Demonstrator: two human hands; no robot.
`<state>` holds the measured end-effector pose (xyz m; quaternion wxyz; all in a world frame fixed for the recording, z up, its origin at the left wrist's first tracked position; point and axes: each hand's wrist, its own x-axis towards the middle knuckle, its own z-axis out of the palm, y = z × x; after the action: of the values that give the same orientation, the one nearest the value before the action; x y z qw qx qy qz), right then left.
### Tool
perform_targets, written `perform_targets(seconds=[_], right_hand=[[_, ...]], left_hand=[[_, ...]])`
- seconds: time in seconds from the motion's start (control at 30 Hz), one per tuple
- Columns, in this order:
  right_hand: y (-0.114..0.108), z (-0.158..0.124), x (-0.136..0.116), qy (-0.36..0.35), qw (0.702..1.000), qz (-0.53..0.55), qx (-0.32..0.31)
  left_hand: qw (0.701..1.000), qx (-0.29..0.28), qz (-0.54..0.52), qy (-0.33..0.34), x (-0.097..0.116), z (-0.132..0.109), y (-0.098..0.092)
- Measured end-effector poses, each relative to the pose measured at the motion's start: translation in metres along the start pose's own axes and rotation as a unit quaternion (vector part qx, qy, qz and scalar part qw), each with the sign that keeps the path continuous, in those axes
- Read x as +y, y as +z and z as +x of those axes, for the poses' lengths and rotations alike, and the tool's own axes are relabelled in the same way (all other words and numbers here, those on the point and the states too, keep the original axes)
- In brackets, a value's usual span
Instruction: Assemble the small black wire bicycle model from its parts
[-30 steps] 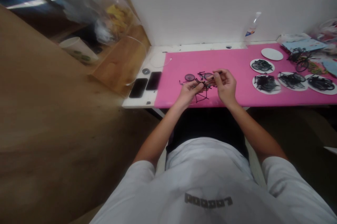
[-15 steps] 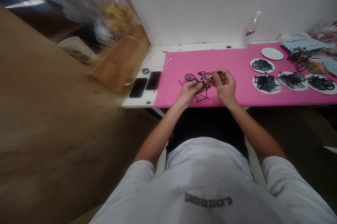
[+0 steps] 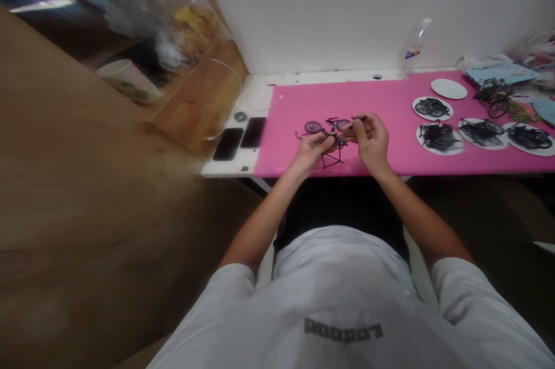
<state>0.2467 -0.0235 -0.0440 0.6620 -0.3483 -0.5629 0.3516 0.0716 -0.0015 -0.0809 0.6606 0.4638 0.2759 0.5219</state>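
Over the pink mat, my left hand point(image 3: 309, 153) pinches a black miniature bicycle frame point(image 3: 332, 159), whose thin bars hang below the fingertips. My right hand point(image 3: 373, 143) is closed around a small screwdriver point(image 3: 362, 119). Its thin shaft slants down and left to the frame by the left fingertips; the exact point of contact is too small to make out. Just beyond the hands lie a loose miniature wheel point(image 3: 313, 126) and a bicycle part with a wheel point(image 3: 344, 125). A small curved black piece point(image 3: 299, 136) sits left of the fingers.
White plates point(image 3: 451, 152) with black bicycle parts stand on the right of the pink mat point(image 3: 299, 104). A bare plate point(image 3: 448, 89) is behind them. Two dark phones point(image 3: 228, 144) lie at the left. Bottle point(image 3: 414, 50) by the wall; assembled miniature bicycle point(image 3: 498, 106) far right.
Almost nothing differs. My right hand and the screwdriver have shifted very slightly, while my left hand keeps the bicycle frame in the same place.
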Motion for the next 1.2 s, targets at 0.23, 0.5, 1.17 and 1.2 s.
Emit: perform_targets(seconds=[0.23,0.5,1.17,1.2], right_hand=[[0.0000,0.0006,-0.0012,-0.003,1.000,-0.012,-0.002],[0.0004,0.0010,-0.0004,-0.010,1.000,0.004,-0.003],[-0.0013,0.0003,-0.0026,-0.022,1.000,-0.003,-0.012],[-0.0013,0.0003,-0.0025,-0.022,1.000,-0.004,-0.011]], left_hand=[[1.000,0.002,0.023,0.013,-0.0015,0.0007,0.0005],[1.000,-0.003,0.012,0.019,-0.0016,0.0001,0.0001],[0.999,-0.011,0.027,0.032,-0.0051,0.0020,-0.0031],[0.999,-0.011,0.027,0.033,-0.0049,0.0018,-0.0029]])
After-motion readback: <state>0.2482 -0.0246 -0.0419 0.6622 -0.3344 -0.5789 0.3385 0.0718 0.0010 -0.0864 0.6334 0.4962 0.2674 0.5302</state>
